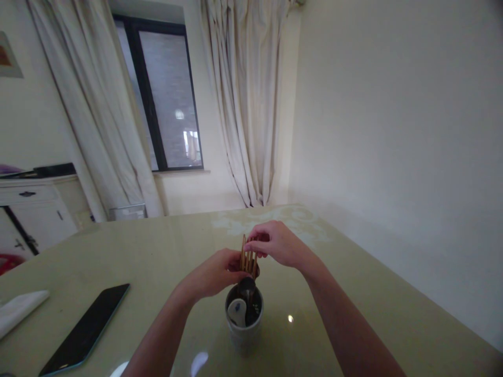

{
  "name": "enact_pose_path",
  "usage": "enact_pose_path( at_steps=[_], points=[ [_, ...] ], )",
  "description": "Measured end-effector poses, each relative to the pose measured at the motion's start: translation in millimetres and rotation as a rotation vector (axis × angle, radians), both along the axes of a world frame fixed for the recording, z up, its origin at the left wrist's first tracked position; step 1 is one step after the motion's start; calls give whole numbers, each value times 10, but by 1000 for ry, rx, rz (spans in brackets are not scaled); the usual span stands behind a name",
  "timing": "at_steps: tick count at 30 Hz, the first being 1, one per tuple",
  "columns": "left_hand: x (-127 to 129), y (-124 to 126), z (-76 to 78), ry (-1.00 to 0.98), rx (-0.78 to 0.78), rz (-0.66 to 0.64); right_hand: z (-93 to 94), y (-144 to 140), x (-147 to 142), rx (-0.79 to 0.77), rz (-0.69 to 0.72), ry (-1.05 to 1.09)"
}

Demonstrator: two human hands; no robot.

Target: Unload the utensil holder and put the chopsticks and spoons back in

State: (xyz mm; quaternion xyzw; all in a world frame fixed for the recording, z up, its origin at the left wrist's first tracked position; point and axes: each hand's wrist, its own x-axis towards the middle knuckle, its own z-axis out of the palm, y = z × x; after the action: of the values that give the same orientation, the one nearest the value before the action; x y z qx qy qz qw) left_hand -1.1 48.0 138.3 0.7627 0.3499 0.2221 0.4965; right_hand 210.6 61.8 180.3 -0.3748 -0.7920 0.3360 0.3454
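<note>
Chopsticks [247, 262] stand bunched at the cup's [243, 335] far side, lower ends hidden; my left grip [218, 269] is wrapped around them, my right grip [278, 243] pinches near their tops. Should my left fingers loosen, sticks might slip and scatter over the table [314, 335].

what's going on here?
Someone is handling a bunch of chopsticks over a table. The left hand holds them low down; the right hand is at their upper ends, its grip unclear. Just nearer the camera, a cup stands upright with a white spoon in it. A dark flat device lies off to the left.
</note>
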Motion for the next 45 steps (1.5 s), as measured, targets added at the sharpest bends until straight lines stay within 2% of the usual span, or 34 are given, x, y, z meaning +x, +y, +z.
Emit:
enact_pose_path(
  at_steps=[4, 13, 18, 23, 26, 29, 32, 35, 38, 40, 43, 45],
  points=[
    [15, -61, 63, 70, 72, 56, -16, 3, -35, 33, 14, 48],
    [7, -311, 330, 141, 296, 179, 64, -137, -180, 87, 38, 320],
    [44, -435, 417, 124, 468, 242, 116, -277, -274, 251, 41, 374],
    [101, -509, 507, 43, 540, 266, 225, -439, -251, 352, -52, 469],
    [145, -512, 518, -1, 500, 260, 300, -533, -189, 387, -141, 571],
    [207, -514, 488, -37, 431, 241, 370, -633, -115, 509, -247, 706],
    [244, -533, 464, -38, 445, 243, 427, -723, -21, 607, -311, 784],
    [205, -541, 471, 60, 588, 328, 475, -759, 86, 638, -326, 780],
    [124, -511, 494, 273, 737, 437, 503, -726, 151, 727, -385, 737],
    [92, -483, 501, 423, 770, 462, 497, -688, 142, 711, -334, 620],
    [89, -453, 497, 576, 760, 454, 451, -640, 71, 577, -183, 423],
    [95, -449, 493, 618, 759, 455, 415, -619, 23, 571, -205, 421]
  ],
)
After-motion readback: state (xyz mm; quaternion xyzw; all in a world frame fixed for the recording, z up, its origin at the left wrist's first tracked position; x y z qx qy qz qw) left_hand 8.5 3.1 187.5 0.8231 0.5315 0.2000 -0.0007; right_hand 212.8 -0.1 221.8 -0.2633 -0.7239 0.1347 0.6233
